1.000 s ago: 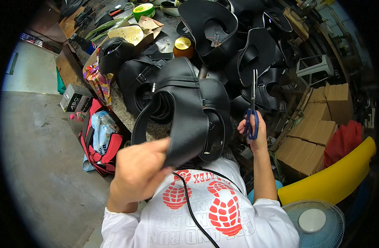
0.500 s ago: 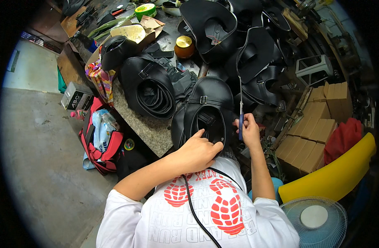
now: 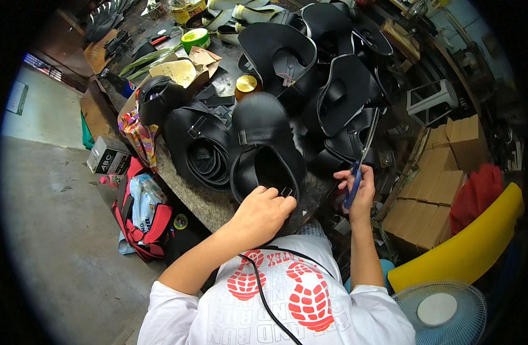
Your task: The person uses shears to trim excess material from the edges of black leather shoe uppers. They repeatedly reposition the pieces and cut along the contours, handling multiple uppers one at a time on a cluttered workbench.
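Gripping scissors (image 3: 360, 155) in right hand (image 3: 359, 190), blades up (slightly tilted), left hand (image 3: 263, 214) clutching black rubber piece (image 3: 264, 155).

Even daylight, brightest on the concrete floor (image 3: 51, 230) at left; black fisheye corners, bent edges, motion blur on the black piece (image 3: 264, 144).

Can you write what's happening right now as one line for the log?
left hand: gripping near edge of black leather piece on workbench | right hand: holding blue-handled scissors, blades up | stacked black pieces behind

Brown cardboard boxes (image 3: 442, 172) at right; small printed box (image 3: 107, 156) at left
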Motion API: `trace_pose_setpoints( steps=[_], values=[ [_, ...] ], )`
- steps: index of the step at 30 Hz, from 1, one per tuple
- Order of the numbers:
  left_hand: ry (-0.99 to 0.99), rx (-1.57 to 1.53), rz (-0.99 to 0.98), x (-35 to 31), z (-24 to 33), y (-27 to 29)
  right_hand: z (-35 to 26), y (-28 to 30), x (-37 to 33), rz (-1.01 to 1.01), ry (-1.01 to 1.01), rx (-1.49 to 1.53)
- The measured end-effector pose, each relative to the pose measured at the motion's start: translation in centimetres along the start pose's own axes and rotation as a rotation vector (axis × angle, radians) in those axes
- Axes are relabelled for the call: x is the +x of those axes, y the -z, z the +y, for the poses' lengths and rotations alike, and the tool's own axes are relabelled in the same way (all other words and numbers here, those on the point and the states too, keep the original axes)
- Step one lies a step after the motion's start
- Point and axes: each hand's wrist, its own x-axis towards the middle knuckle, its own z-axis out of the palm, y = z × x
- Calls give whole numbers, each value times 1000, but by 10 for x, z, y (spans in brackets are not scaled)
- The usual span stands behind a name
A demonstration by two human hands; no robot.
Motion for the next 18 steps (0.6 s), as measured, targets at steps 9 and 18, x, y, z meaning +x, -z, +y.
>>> trace_pose_setpoints(
  steps=[9,18],
  values=[
    [42,-3,1,26,-15,-28,-9,-12,23,-91,-41,22],
    [-18,-38,483,103,-49,16,-36,-4,65,-278,-191,204]
  ],
)
